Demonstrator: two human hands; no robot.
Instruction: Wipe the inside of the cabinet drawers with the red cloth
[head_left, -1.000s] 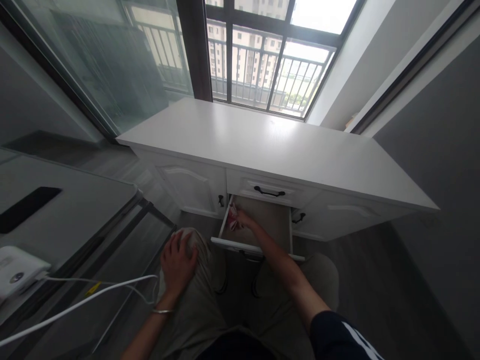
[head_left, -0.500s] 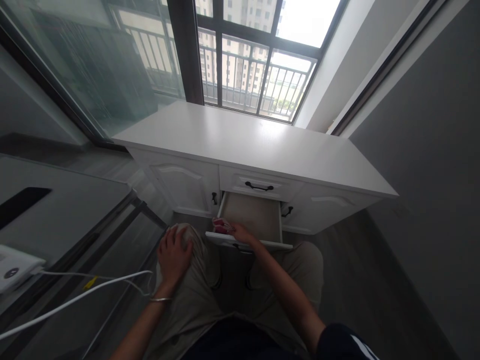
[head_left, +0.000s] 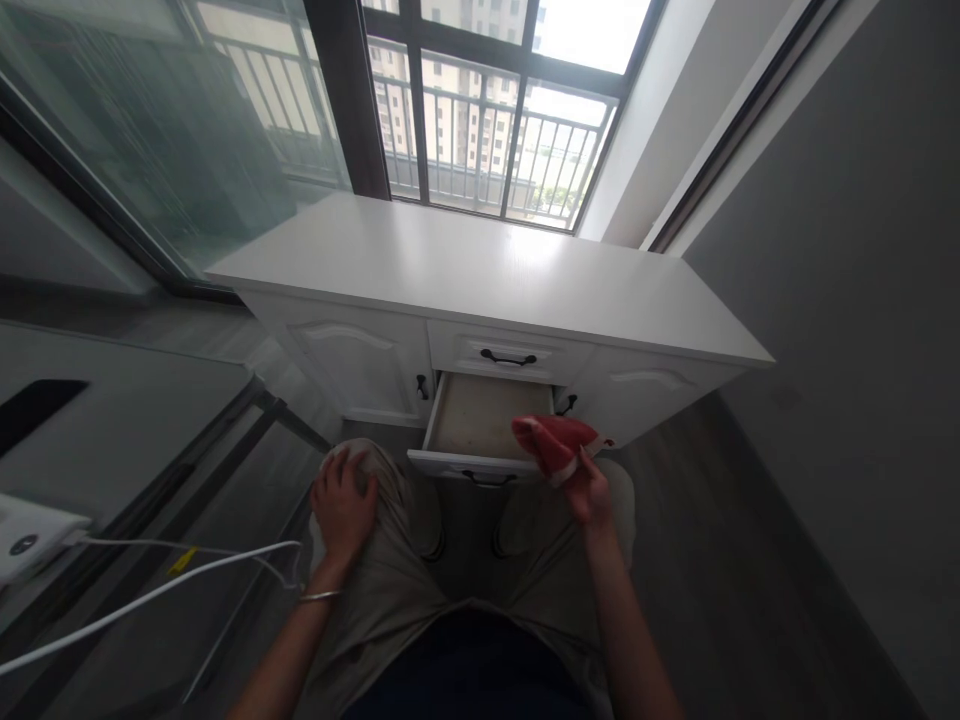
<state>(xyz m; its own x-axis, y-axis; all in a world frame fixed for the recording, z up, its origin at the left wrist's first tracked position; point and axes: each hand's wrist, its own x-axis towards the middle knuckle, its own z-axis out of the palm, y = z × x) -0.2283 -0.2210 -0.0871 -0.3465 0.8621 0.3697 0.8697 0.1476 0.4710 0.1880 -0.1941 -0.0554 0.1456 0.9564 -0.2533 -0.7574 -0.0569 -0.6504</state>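
Note:
A red cloth (head_left: 556, 446) with pale edges is pinched in my right hand (head_left: 589, 490), held up by one edge over the right front corner of a pulled-out drawer (head_left: 480, 418). The drawer belongs to a white cabinet (head_left: 487, 270) and has a dark handle on its front. Some marks or specks show on its beige bottom. My left hand (head_left: 345, 505) rests on my left knee with its fingers spread, holding nothing. A thin bracelet circles that wrist.
A grey table (head_left: 135, 400) stands at the left, bearing a dark flat object (head_left: 41, 405) and a white box (head_left: 34, 540) with cables (head_left: 165, 598). A closed upper drawer (head_left: 506, 350) sits above the pulled-out one. Windows rise behind the cabinet; a wall stands at right.
My right hand has moved from the drawer's left front corner to its right, lifting the red cloth out. The left hand stays on the knee. The view has shifted slightly.

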